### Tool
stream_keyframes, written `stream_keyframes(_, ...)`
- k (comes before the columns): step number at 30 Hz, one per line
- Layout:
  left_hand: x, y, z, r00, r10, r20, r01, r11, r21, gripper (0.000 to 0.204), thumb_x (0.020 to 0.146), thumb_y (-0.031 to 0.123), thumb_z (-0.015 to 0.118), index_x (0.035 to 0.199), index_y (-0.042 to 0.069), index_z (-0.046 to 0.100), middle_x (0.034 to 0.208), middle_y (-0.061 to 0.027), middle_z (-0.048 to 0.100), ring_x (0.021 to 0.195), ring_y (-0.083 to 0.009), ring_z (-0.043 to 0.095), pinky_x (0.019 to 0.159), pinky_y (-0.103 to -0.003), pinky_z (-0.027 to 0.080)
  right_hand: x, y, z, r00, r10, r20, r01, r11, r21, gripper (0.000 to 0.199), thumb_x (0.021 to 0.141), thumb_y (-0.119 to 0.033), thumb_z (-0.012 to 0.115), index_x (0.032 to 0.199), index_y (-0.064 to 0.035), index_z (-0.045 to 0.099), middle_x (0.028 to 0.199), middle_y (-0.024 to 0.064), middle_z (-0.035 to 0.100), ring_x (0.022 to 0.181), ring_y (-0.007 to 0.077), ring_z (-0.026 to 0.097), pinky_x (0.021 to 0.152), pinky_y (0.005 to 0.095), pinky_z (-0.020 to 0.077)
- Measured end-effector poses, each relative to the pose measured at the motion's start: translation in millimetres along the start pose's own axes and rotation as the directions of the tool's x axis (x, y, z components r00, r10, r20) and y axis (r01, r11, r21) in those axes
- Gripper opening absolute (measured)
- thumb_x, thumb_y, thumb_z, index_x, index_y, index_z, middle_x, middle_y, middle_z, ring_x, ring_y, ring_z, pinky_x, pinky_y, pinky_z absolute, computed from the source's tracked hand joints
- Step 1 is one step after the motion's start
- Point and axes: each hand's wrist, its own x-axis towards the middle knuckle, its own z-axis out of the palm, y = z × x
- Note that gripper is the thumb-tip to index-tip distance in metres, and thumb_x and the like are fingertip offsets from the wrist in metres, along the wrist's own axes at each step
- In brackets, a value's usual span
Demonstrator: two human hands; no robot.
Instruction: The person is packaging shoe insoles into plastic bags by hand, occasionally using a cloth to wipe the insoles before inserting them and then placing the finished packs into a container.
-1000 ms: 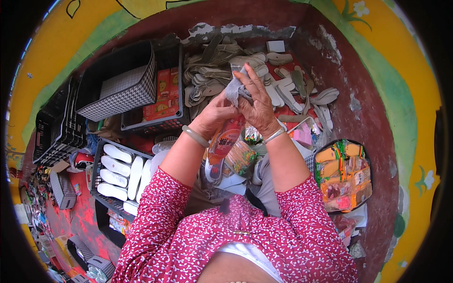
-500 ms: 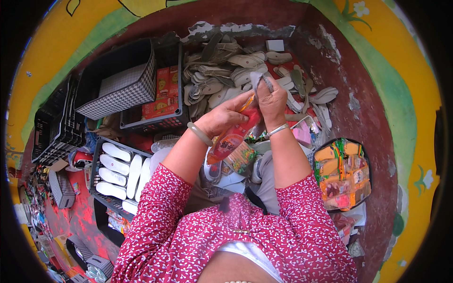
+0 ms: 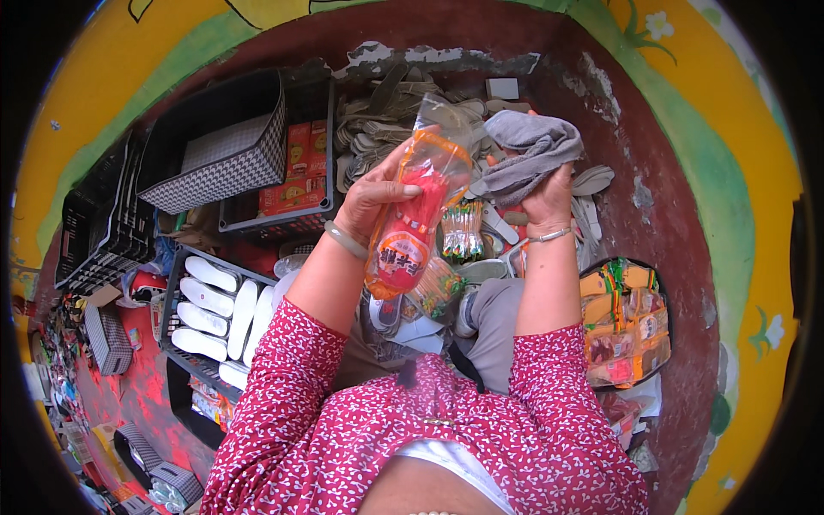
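My left hand is closed on a clear, orange-edged plastic packet shaped like a shoe sole, with its thumb across the front. Something red shows inside, and the packet's clear top end sticks up above the fingers. My right hand is wrapped around a bunched grey cloth, which hides most of its fingers. Packet and cloth are apart from each other. Beneath the hands lie bundles of thin sticks with coloured ends.
Grey insoles are heaped along the wall. On the left, a dark crate holds white insoles, behind it a checked basket rests against a crate of red boxes. On the right stands a basket of orange-edged packets.
The hands have moved apart. My left hand has raised the packet and turned it upright. My right hand has drawn away to the right with the cloth, which now shows more fully.
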Motion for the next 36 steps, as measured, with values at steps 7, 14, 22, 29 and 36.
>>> stream_keyframes(7,-1,-15,7,0.988,-0.133,0.072,0.135,0.991,-0.017,0.078,0.069,-0.004,0.058,0.139,-0.001,0.025,0.137,-0.024,0.036,0.121,-0.0406,0.043,0.105,-0.046,0.03,-3,15,-21,0.996,0.049,0.078,-0.036,0.987,-0.154,0.083,0.067,-0.058,0.068,0.13,-0.0098,0.043,0.127,0.0093,0.05,0.115,0.0294,0.05,0.093,0.0544,0.0432)
stream_keyframes(14,1,-16,-16,0.939,-0.31,-0.147,0.337,0.914,0.224,0.058,0.079,-0.006,0.054,0.133,-0.003,0.033,0.122,-0.0189,0.052,0.11,-0.0267,0.055,0.094,-0.036,0.044,-8,2,-8,0.903,0.374,0.211,-0.282,0.887,-0.366,0.081,0.066,-0.045,0.077,0.124,0.0024,0.046,0.111,0.0103,0.058,0.1,0.0162,0.057,0.088,0.028,0.0459)
stream_keyframes(22,16,-11,-20,0.909,-0.216,-0.357,0.334,0.889,0.314,0.046,0.081,-0.002,0.052,0.126,-0.003,0.042,0.108,-0.0132,0.058,0.092,-0.0184,0.061,0.083,-0.03,0.051,-2,14,-17,0.987,0.147,0.068,-0.116,0.936,-0.333,0.063,0.072,-0.046,0.072,0.114,-0.001,0.055,0.104,0.0045,0.06,0.095,0.0111,0.056,0.084,0.0256,0.0464)
stream_keyframes(29,18,-25,-27,0.935,-0.178,-0.307,0.283,0.895,0.345,0.046,0.08,0.004,0.059,0.123,-0.003,0.043,0.105,-0.012,0.058,0.09,-0.0178,0.061,0.081,-0.029,0.051,7,53,-7,0.982,-0.167,0.085,0.162,0.526,-0.835,0.022,0.081,-0.018,0.068,0.093,-0.0012,0.061,0.078,0.002,0.063,0.07,0.0085,0.055,0.064,0.0243,0.0456)
stream_keyframes(36,14,-31,-17,0.918,-0.25,-0.309,0.384,0.753,0.534,0.062,0.077,0.013,0.069,0.128,0.0,0.038,0.107,-0.0107,0.056,0.091,-0.0162,0.058,0.08,-0.028,0.048,16,47,-33,0.871,-0.491,-0.015,0.242,0.456,-0.857,0.015,0.08,-0.009,0.054,0.09,0.0021,0.058,0.071,0.0102,0.061,0.064,0.0147,0.055,0.063,0.0302,0.0462)
